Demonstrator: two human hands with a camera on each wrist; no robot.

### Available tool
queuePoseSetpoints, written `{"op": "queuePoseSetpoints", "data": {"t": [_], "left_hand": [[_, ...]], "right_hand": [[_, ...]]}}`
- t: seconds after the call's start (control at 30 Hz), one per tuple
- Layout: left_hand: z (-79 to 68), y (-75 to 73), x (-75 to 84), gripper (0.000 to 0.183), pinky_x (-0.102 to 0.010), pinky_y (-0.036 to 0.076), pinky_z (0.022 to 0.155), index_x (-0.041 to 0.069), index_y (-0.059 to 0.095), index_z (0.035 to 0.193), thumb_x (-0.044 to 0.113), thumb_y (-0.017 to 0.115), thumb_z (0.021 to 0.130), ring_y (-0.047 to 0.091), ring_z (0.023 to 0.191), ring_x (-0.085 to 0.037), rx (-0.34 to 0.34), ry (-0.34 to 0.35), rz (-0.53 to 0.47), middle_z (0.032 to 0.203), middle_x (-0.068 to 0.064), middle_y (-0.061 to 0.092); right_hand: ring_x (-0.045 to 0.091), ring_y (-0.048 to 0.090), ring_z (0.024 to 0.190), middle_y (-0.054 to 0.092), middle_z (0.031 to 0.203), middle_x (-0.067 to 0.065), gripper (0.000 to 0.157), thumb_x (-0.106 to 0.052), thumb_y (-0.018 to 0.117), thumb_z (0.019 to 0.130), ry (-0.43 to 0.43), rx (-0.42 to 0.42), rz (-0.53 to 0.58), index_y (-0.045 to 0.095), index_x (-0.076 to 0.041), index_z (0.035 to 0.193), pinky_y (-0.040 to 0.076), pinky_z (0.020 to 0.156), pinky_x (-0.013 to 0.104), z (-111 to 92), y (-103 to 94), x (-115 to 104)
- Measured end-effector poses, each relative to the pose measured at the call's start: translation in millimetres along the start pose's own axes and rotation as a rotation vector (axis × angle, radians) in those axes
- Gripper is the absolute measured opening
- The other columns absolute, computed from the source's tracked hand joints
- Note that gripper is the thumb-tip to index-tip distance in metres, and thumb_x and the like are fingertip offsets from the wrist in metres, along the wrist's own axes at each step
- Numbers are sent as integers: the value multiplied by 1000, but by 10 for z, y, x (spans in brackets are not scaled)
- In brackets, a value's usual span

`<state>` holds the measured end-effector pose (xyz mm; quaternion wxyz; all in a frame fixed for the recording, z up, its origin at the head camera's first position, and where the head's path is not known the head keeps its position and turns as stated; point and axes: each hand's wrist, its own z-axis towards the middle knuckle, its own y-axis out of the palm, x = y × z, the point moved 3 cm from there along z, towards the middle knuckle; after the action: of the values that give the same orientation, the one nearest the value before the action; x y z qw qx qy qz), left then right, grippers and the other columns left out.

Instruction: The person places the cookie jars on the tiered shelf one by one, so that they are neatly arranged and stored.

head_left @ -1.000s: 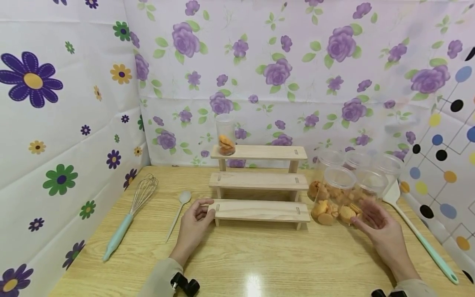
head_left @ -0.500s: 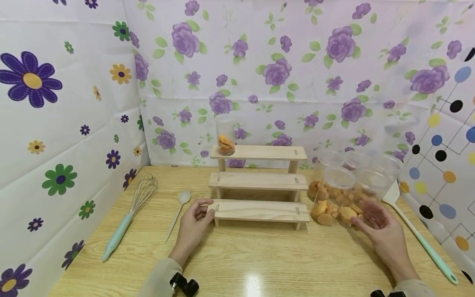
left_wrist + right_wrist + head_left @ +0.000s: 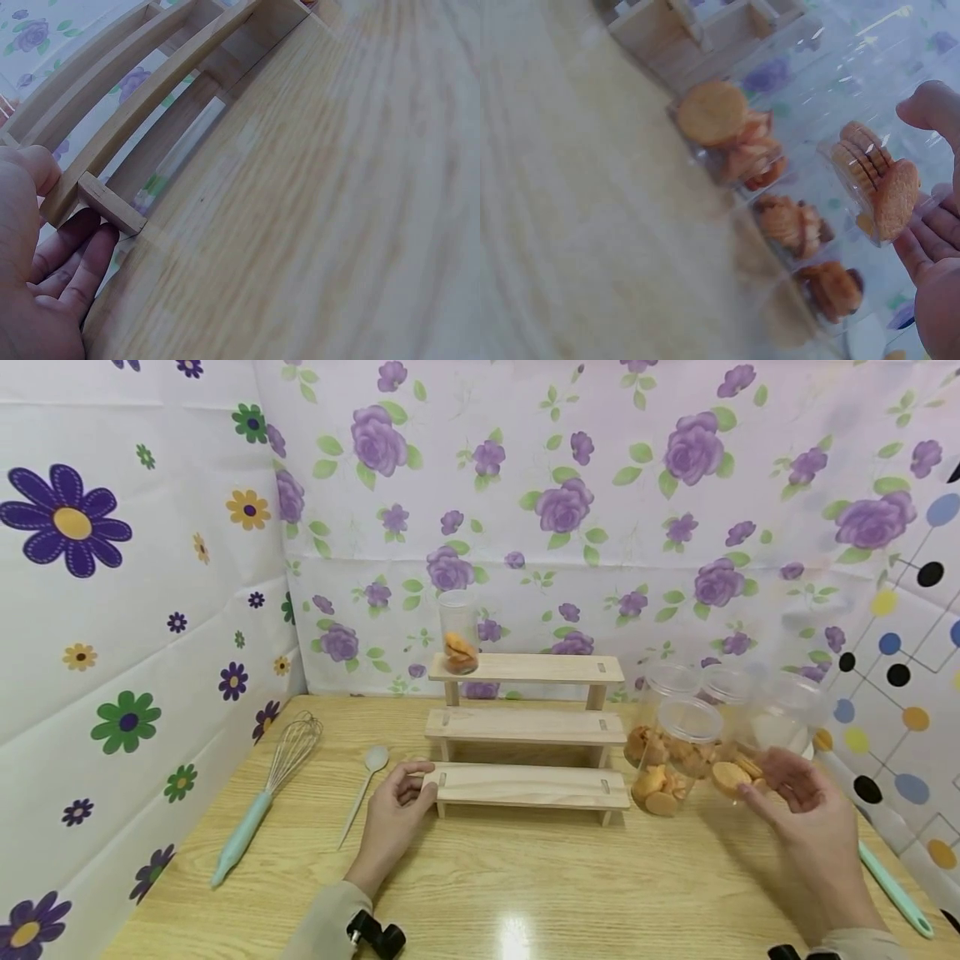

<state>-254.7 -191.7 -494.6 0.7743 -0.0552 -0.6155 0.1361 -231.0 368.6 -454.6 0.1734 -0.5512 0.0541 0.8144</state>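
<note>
In the head view, my left hand (image 3: pixel 400 810) pinches the left end of the lowest tier of a three-tier wooden shelf (image 3: pixel 525 785). The left wrist view shows the thumb on top and fingers under the board, against its leg (image 3: pixel 112 204). My right hand (image 3: pixel 813 818) grips a clear plastic jar (image 3: pixel 838 169) with round cookies (image 3: pixel 729 779) in its bottom. The jar is raised off the table and leans a little, as the right wrist view shows. Another jar of cookies (image 3: pixel 459 647) stands at the left end of the top tier.
Several clear jars with snacks (image 3: pixel 660 789) stand right of the shelf. A whisk (image 3: pixel 262 802) and a white spoon (image 3: pixel 366 789) lie at left. A spatula's mint handle (image 3: pixel 892 889) shows at far right, partly behind my right arm. Patterned cloths (image 3: pixel 525 527) enclose the table.
My right hand has moved right with the cookie jar, lifting it from the table and away from the other jars. The left hand stays on the shelf.
</note>
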Motion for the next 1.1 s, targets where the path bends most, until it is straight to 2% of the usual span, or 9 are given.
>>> {"op": "queuePoseSetpoints", "data": {"t": [0.13, 0.23, 0.47, 0.67, 0.83, 0.9, 1.1], "left_hand": [[3, 4, 3, 27, -24, 57, 90, 22, 74, 135, 22, 77, 109, 74, 98, -17, -1, 1, 0, 107, -6, 77], [-1, 3, 0, 27, -24, 57, 90, 22, 75, 135, 22, 77, 108, 74, 98, -18, 3, 0, -4, 107, -6, 77], [-5, 4, -3, 29, -24, 57, 88, 20, 74, 137, 21, 77, 108, 74, 98, -19, -3, -4, -9, 107, -6, 77], [0, 0, -6, 29, -24, 57, 90, 21, 74, 137, 22, 78, 108, 74, 99, -18, -1, -5, -6, 107, -6, 77], [2, -8, -19, 29, -24, 57, 91, 21, 74, 136, 22, 78, 108, 74, 100, -17, 3, -8, 5, 108, -5, 77], [1, -8, -16, 28, -25, 57, 90, 21, 75, 136, 22, 78, 108, 74, 99, -17, 4, -9, 6, 107, -5, 77], [-9, 0, 2, 29, -25, 57, 91, 20, 74, 137, 22, 77, 108, 73, 100, -17, 3, -3, 4, 108, -7, 78]], "right_hand": [[6, 66, 120, 72, 136, -6, 63, 7, 88, 92, -70, 10, -76, 63, 0, 149, 50, 98, 6, 72, -47, -205], [5, 67, 119, 74, 136, -6, 62, 7, 87, 92, -93, 12, -94, 64, 1, 149, 50, 97, 7, 145, -70, -353], [1, 65, 121, 71, 137, -13, 62, -2, 87, 96, -128, 60, -253, 63, -6, 153, 47, 98, 7, 301, -125, -669], [3, 65, 119, 72, 138, -11, 60, 1, 86, 96, -183, 88, -236, 64, -4, 152, 48, 98, 7, 439, -126, -967], [1, 64, 122, 69, 139, -14, 62, -10, 87, 98, -162, 66, -271, 62, -10, 156, 46, 97, 6, 558, -37, -1141], [1, 63, 123, 69, 139, -13, 63, -13, 87, 99, -142, 47, -256, 61, -12, 157, 47, 96, 6, 604, 23, -1195], [9, 66, 122, 73, 136, -3, 61, -5, 89, 95, -118, -29, 3, 65, -5, 152, 52, 95, 8, 743, 242, -1299]]}}
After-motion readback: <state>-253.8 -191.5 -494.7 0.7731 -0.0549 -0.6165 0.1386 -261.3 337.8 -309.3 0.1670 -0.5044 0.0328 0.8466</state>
